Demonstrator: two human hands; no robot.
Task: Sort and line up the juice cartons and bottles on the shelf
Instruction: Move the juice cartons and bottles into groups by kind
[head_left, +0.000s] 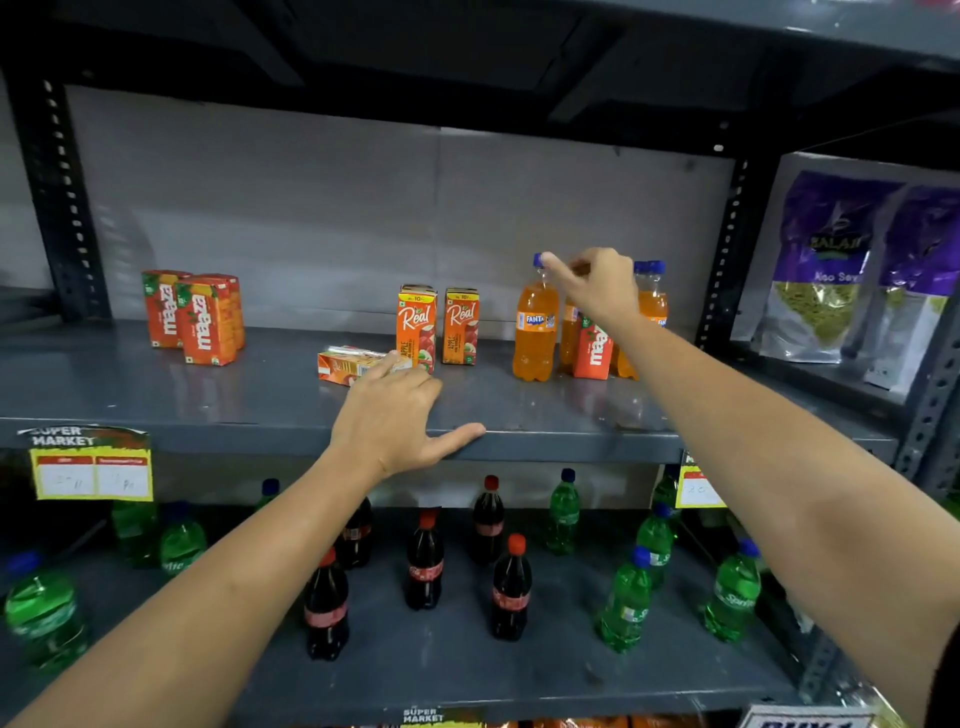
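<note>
On the grey shelf (260, 405), a group of red Maaza cartons (200, 319) stands at the left. Two Real apple cartons (439, 327) stand upright in the middle, and a third carton (345, 364) lies flat beside them. My left hand (395, 415) rests open on the shelf, fingertips touching the flat carton. At the right stand several orange Fanta bottles (535, 332) with one Maaza carton (592, 351) in front of them. My right hand (592, 283) hovers over the bottles, its index finger touching the blue cap of the leftmost one.
The shelf below holds cola bottles (423, 566) and green soda bottles (626, 603). Purple snack bags (826, 265) fill the neighbouring bay on the right. Perforated uprights (722, 254) frame the shelf, and price tags (91, 462) hang from its front edge.
</note>
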